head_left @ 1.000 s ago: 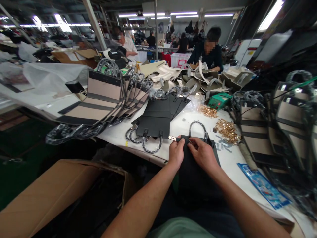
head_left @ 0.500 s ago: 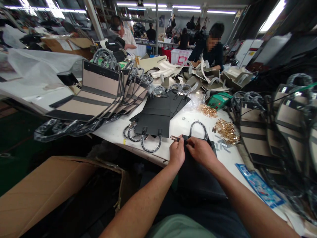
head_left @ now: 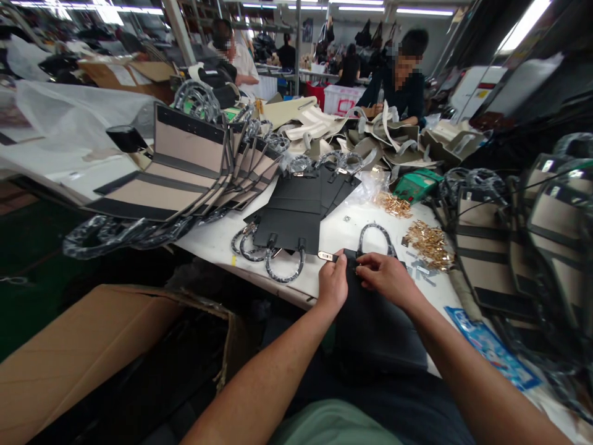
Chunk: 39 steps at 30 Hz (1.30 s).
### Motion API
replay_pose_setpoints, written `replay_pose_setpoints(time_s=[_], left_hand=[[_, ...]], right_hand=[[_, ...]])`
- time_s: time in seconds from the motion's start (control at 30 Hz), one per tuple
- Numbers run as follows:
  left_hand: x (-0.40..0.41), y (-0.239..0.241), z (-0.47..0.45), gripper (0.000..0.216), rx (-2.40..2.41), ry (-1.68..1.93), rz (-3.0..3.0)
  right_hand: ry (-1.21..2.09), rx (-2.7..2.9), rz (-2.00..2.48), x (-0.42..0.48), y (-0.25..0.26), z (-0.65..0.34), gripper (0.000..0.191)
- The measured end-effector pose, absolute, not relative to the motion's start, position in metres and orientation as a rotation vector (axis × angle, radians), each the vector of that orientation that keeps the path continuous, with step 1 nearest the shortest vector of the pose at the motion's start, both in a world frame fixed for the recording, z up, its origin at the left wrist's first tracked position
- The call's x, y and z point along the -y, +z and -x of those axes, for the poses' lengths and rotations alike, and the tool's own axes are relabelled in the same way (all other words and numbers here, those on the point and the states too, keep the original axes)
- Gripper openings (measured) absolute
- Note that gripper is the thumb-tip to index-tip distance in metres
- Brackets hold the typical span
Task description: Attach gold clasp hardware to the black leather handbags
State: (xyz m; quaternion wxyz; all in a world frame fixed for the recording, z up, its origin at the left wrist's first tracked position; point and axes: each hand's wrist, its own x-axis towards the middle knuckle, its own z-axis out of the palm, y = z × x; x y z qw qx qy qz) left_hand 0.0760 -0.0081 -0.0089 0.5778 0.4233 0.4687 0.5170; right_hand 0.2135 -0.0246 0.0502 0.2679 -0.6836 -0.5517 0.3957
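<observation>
A black bag panel (head_left: 370, 321) with a wrapped handle (head_left: 376, 235) lies at the white table's near edge, hanging toward my lap. My left hand (head_left: 332, 285) pinches a small metal clasp (head_left: 325, 256) at the panel's top left corner. My right hand (head_left: 386, 278) is closed on the panel's top edge just right of it, fingertips close to the left hand. Both hands rest on the panel.
A stack of black panels (head_left: 296, 213) with handles lies ahead. Beige-and-black bags (head_left: 185, 167) fan out at left and stand at right (head_left: 523, 247). Gold fittings (head_left: 428, 241) and a green tool (head_left: 414, 185) sit beyond. An open cardboard box (head_left: 92, 352) is at lower left. People work across the table.
The clasp in my left hand tilted up briefly, then came back level at the panel's corner. My right hand shifted slightly left along the top edge.
</observation>
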Motion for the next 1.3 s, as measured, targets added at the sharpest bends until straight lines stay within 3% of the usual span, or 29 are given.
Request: replay_pose_setpoints(time_s=[0.47,1.13,1.3], left_hand=[[0.009,-0.008,-0.075,0.046,-1.093,1.181,-1.045],[0.010,-0.003,-0.074,0.042,-1.048,1.178,-1.048],[0.011,-0.003,-0.074,0.044,-1.083,1.167,-1.066]], right_hand=[[0.867,1.644,2.051,0.011,0.066,-0.201,0.018],[0.750,1.473,1.936,0.031,0.047,-0.199,0.027],[0.429,1.778,2.048,0.021,0.061,-0.194,0.019]])
